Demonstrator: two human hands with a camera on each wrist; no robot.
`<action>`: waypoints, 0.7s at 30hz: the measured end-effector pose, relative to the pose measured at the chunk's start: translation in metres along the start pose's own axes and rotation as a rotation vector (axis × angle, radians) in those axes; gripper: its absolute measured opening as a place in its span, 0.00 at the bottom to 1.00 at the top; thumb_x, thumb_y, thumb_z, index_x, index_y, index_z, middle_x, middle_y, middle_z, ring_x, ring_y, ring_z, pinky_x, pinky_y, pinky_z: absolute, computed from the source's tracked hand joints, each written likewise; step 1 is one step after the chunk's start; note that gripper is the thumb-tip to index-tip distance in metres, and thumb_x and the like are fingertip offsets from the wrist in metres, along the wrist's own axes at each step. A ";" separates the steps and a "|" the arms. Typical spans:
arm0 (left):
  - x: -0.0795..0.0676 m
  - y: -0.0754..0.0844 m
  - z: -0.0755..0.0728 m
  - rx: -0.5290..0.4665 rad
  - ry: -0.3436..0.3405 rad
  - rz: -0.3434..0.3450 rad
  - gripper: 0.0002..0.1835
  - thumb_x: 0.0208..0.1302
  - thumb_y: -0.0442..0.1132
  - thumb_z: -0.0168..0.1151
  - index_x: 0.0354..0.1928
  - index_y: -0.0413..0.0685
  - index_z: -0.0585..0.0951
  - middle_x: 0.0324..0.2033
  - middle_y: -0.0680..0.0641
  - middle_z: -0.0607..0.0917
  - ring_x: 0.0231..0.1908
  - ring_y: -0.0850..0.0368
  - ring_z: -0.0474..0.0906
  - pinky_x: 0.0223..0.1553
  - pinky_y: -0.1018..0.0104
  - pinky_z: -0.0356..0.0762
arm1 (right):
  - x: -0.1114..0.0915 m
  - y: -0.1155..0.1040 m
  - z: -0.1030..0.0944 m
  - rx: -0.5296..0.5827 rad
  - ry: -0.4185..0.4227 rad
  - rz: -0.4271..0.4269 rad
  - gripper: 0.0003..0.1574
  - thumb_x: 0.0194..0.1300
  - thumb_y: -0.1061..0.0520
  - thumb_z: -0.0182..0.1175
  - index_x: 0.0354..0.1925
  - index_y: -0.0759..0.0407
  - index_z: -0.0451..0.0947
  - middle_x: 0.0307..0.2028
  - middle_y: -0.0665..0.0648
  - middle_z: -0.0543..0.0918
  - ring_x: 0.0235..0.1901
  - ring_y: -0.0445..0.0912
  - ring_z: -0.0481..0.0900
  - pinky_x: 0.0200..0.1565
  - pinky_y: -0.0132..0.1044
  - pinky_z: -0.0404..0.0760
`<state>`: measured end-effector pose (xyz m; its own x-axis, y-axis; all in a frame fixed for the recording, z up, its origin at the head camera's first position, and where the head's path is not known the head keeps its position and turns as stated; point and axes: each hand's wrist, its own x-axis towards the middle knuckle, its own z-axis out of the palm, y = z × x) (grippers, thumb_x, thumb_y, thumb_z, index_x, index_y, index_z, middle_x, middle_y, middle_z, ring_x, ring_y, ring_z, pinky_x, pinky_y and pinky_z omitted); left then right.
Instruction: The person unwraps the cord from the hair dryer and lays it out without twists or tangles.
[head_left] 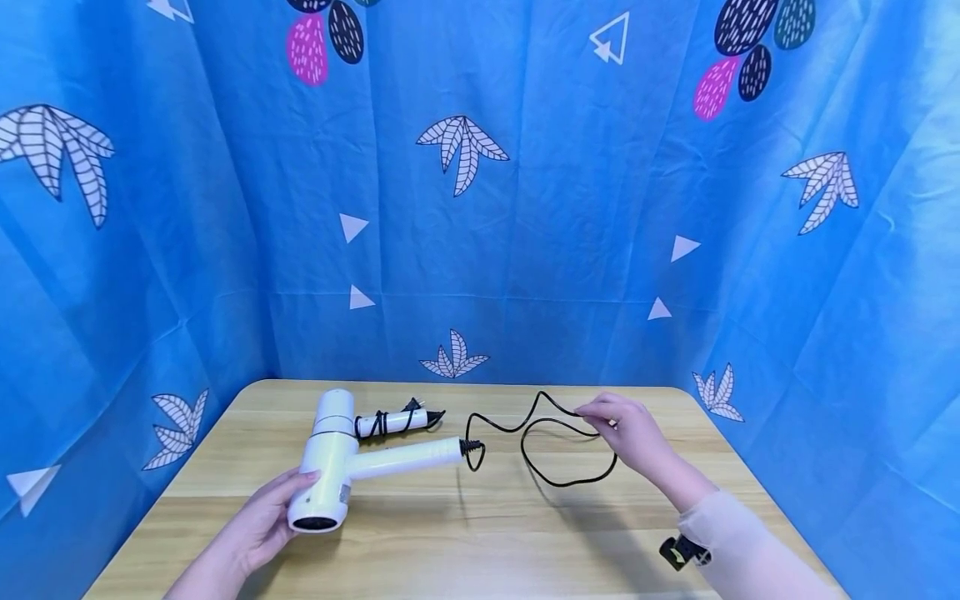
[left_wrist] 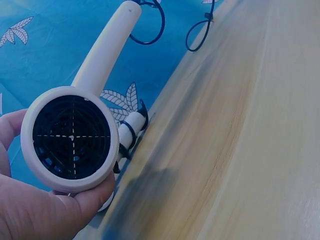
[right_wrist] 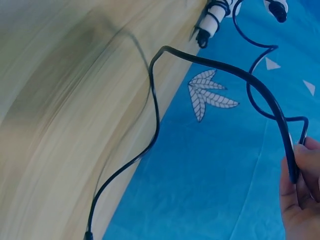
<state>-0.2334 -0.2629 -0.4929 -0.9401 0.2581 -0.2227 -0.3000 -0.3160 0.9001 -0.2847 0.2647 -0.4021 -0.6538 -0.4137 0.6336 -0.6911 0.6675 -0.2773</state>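
My left hand [head_left: 272, 510] grips the body of a white hair dryer [head_left: 324, 487]. Its round dark grille [left_wrist: 71, 136] faces the camera in the left wrist view, with thumb and fingers around the rim. The dryer's handle [head_left: 405, 458] points right, and from its end runs a black power cord [head_left: 567, 484]. Between thumb and fingers, my right hand [head_left: 626, 429] pinches that cord over the right side of the table. The cord hangs in a loop below the fingers, and a free stretch of it [right_wrist: 156, 107] shows in the right wrist view.
Behind the dryer lies a white handle [head_left: 401, 421] with black cord wound around it, partly hidden by the dryer. The wooden table [head_left: 525, 542] has rounded far corners. Blue patterned cloth [head_left: 525, 250] hangs behind it and on both sides.
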 end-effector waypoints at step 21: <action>-0.009 0.006 -0.025 0.019 0.027 -0.029 0.25 0.78 0.46 0.49 0.68 0.42 0.57 0.45 0.52 0.83 0.48 0.56 0.82 0.55 0.57 0.79 | -0.022 0.020 -0.018 -0.025 -0.138 0.033 0.15 0.56 0.73 0.68 0.40 0.60 0.89 0.34 0.50 0.86 0.34 0.38 0.79 0.35 0.36 0.80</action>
<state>-0.2310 -0.2905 -0.4947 -0.9353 0.2419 -0.2582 -0.3238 -0.2911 0.9002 -0.2791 0.2984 -0.4090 -0.7136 -0.4714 0.5183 -0.6615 0.6970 -0.2769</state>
